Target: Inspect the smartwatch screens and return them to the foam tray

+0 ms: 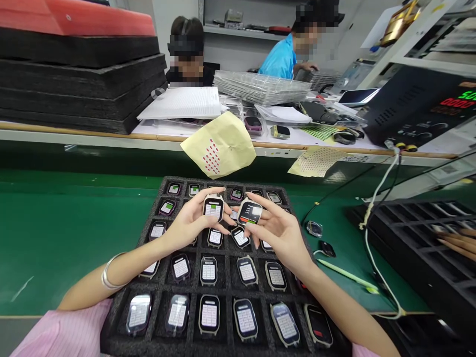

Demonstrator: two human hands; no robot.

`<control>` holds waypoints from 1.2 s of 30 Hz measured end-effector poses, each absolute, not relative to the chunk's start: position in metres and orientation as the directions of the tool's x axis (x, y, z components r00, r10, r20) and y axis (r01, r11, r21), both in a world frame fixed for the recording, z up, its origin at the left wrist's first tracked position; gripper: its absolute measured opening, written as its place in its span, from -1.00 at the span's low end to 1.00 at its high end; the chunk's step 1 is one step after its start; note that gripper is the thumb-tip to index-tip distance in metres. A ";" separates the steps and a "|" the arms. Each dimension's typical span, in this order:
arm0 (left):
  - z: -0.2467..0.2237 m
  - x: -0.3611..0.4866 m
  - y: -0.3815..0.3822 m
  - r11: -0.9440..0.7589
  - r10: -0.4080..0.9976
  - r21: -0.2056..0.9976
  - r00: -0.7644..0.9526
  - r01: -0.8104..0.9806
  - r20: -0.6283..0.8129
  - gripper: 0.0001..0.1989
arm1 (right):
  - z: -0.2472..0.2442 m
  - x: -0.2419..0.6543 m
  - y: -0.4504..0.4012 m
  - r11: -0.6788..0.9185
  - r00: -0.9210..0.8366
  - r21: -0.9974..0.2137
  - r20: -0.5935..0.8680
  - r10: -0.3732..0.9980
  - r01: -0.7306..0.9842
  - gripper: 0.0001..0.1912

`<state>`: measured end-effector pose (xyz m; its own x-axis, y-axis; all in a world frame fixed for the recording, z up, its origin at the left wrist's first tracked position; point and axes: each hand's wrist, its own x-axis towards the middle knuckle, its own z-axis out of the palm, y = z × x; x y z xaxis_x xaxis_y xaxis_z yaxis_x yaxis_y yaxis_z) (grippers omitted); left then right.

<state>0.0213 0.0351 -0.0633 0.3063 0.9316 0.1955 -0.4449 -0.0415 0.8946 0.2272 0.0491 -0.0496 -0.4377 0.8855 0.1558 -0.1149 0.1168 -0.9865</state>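
Note:
My left hand (199, 215) grips a smartwatch body (213, 208) without a strap, its lit screen showing a white table with a green patch. In my right hand (273, 225) is a second strapless smartwatch (249, 212), its dark screen marked with white text and a red-orange strip. Both are held close together above a black foam tray (189, 277). Several more watches lie face up in the tray's compartments, most with white table screens, such as this watch (208, 270). A watch at the front right (318, 325) has a dark screen with a red mark. My forearms cover some compartments.
Stacked black foam trays (74, 84) stand on the shelf at left. A power supply (420, 104) sits at right, with a white cable (375, 198) hanging down. A green pen (347, 275) lies beside another foam tray (401, 248), where another person's hand (459, 243) reaches in.

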 end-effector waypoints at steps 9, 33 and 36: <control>-0.059 0.024 0.033 -0.057 0.953 0.928 0.258 -0.369 0.161 -0.46 | -0.053 0.230 0.055 0.091 -0.440 -0.983 0.153 0.885 -0.158 -0.53; -0.067 0.018 0.036 -0.052 0.934 0.893 0.294 -0.448 0.202 -0.41 | -0.051 0.226 0.049 0.114 -0.473 -0.992 0.129 0.872 -0.061 -0.46; -0.066 0.019 0.036 -0.056 0.946 0.908 0.270 -0.415 0.181 -0.39 | -0.051 0.225 0.049 0.128 -0.455 -0.991 0.125 0.882 -0.024 -0.47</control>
<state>0.0185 0.0356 -0.0664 0.2695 0.9457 0.1815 -0.4146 -0.0561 0.9083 0.2249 0.0486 -0.0509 -0.4549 0.8817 0.1249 -0.0242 0.1279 -0.9915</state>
